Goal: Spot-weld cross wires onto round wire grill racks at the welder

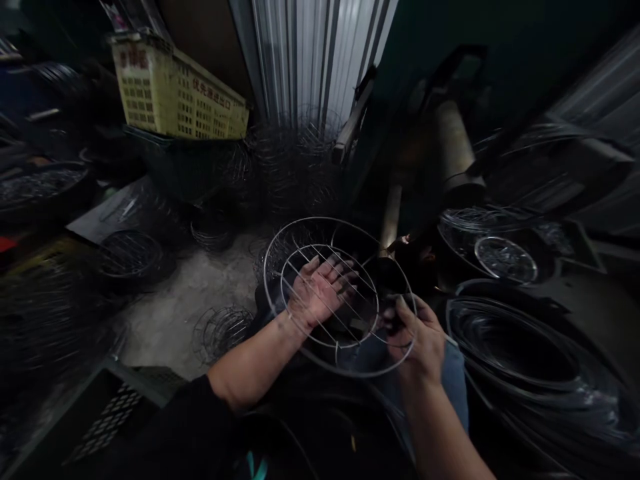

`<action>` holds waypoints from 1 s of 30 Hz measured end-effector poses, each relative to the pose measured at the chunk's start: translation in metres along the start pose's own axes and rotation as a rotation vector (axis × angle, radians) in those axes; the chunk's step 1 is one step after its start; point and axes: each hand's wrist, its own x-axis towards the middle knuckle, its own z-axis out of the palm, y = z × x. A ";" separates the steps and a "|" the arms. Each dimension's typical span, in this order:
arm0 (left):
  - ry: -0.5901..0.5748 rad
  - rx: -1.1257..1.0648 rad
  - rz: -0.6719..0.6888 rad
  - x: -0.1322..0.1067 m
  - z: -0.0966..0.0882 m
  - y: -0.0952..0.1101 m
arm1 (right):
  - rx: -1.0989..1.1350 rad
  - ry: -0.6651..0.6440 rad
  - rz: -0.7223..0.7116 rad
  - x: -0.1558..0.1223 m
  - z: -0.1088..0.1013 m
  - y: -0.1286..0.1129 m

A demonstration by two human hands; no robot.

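A round wire rack [377, 298], with an outer ring, a smaller inner ring and parallel cross wires, is tilted up in front of me. My right hand [423, 333] grips its outer ring at the right side, thumb and fingers closed round the wire. Behind the cross wires lies my left hand [324, 288], palm up and fingers spread, with its wrist crossing the rack's lower left edge. Just beyond the rack, a metal rod [393, 217] of the machine ends near a small bright spot.
Coiled wire [520, 347] lies at my right, below a bin of metal parts [505, 259]. A yellow crate [200, 100] sits on a dark crate at back left. Wire racks [223, 330] rest on the floor, and a green crate [105, 413] stands front left.
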 end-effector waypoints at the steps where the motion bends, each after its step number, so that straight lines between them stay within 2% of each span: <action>1: -0.008 0.027 0.048 -0.001 0.007 0.003 | 0.021 -0.005 0.034 0.006 -0.001 0.004; 3: 0.025 0.071 0.118 -0.002 0.018 0.004 | 0.063 -0.028 0.094 0.016 -0.004 0.010; 5: 0.095 0.108 0.122 -0.002 0.023 0.001 | 0.082 -0.047 0.128 0.022 -0.010 0.015; 11: 0.175 0.123 0.035 0.004 0.012 -0.001 | 0.061 -0.011 0.170 0.027 -0.030 0.022; 16: 0.247 0.068 -0.041 0.015 0.003 -0.003 | -0.012 0.027 0.082 0.028 -0.036 0.021; 18: 0.276 0.000 -0.117 0.025 -0.004 -0.011 | -0.039 0.035 0.045 0.026 -0.037 0.017; 21: 0.261 -0.126 -0.247 0.047 -0.016 -0.029 | -0.056 0.035 -0.038 0.024 -0.032 0.005; 25: 0.266 -0.145 -0.302 0.076 -0.027 -0.046 | -0.079 -0.015 -0.137 0.030 -0.017 -0.013; 27: 0.291 -0.139 -0.304 0.084 -0.031 -0.046 | -0.087 -0.027 -0.173 0.036 -0.012 -0.019; 30: 0.326 -0.123 -0.324 0.080 -0.040 -0.039 | -0.098 -0.047 -0.199 0.042 -0.013 -0.022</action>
